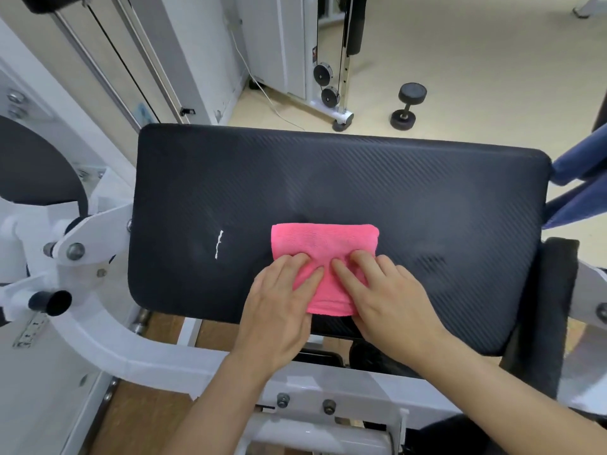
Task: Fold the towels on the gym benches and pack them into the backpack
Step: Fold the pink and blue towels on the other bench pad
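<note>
Two bare forearms reach in from 6 o'clock. The left hand (pixel 279 310) and right hand (pixel 387 300) lie flat side by side, index fingers close but apart, all fingers straight and spread. Both press down on the near half of the pink towel (pixel 323 241); neither grips it.

That towel is a small, soft rectangle of fine-ribbed cloth, folded, with its far edge straight and its corners rounded. It rests on the bench pad (pixel 328 178), a little toward 5 o'clock from the pad's middle, and its near edge reaches almost to the pad's front rim.

The pad is a broad black rectangle with rounded corners, covered in vinyl with a fine diagonal weave. A thin, wavy white scratch (pixel 219 244) marks it at 9 o'clock from the towel.

A white frame (pixel 108 339) of painted metal, glossy and curved, with bolts, carries the pad and runs from 9 to 6 o'clock. At 3 o'clock a black padded roller (pixel 555 290) stands just beside the pad's end. Above it, blue fabric (pixel 578 178) enters from the edge; what it belongs to cannot be told.

On the pale, smooth floor (pixel 476 60) at 1 o'clock lies a black dumbbell (pixel 407 105) with round heads. At 12 o'clock two round pulleys (pixel 323 73) sit on a white machine.
</note>
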Motion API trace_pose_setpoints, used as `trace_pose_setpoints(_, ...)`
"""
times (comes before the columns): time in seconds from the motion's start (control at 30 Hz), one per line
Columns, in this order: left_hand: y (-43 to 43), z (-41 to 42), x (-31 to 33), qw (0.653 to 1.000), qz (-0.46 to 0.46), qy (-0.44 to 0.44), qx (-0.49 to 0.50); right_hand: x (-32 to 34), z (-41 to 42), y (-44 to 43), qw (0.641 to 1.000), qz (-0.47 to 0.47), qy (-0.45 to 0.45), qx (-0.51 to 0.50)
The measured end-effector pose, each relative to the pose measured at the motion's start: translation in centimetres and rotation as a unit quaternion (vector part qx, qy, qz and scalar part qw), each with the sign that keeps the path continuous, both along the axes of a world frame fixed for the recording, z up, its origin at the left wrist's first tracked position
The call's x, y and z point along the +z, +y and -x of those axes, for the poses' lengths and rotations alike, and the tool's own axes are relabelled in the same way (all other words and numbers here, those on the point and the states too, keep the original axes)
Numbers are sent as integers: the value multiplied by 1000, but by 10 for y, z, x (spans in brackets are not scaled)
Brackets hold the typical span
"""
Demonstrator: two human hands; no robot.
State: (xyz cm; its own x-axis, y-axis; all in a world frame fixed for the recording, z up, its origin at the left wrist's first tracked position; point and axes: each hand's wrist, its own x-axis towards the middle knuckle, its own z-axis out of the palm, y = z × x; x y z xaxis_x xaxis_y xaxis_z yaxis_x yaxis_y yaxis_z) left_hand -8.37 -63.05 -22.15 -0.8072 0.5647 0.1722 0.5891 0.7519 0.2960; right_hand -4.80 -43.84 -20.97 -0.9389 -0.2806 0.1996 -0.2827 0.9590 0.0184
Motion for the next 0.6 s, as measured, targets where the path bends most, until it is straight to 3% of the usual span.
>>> trace_pose_setpoints(0.1,-4,7,2,999,-38,-14,-14,1,3,4,997,-41,31,53)
trace_pose_setpoints(0.17,-9,13,5,993,-109,-50,17,3,9,13,995,-25,1,98)
trace_pose_setpoints(0.27,-17,21,11,950,-242,-176,92,9,16,26,987,116,-62,93)
trace_pose_setpoints(0.33,-16,26,14,925,-297,-201,124,14,21,32,970,219,-91,51)
trace_pose_setpoints(0.5,-4,43,14,925,-282,-184,178,14,34,35,908,397,-127,-42)
trace_pose_setpoints(0.6,2,48,18,890,-332,-221,223,15,40,30,855,496,-118,-88)
